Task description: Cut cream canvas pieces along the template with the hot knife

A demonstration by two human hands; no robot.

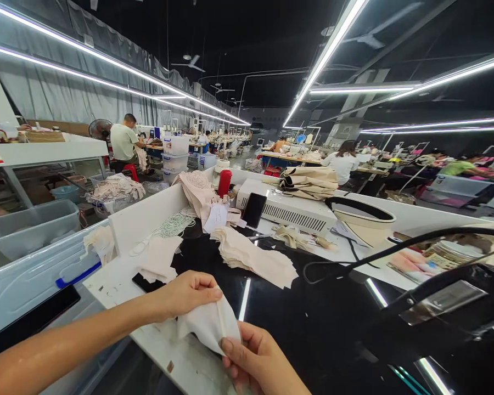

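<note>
A small white fabric piece (208, 323) with a raised seam or folded strip is stretched between my hands above the table's front edge. My left hand (193, 293) pinches its upper end between thumb and fingers. Lower down, my right hand (253, 356) grips the opposite end, thumb on top. Just beyond lies a stack of cream cut fabric pieces (255, 258) on the black tabletop. Nearer my left hand is a smaller pile of pale pieces (160, 258), partly over a dark flat object.
A phone (254, 210) leans on a white vented box (288, 206). A red thread cone (224, 182) and tangled pale green cord (175, 222) sit at the back. A black machine part (448, 312) occupies the right side. Plastic bins (33, 227) stand left; people work at machines beyond.
</note>
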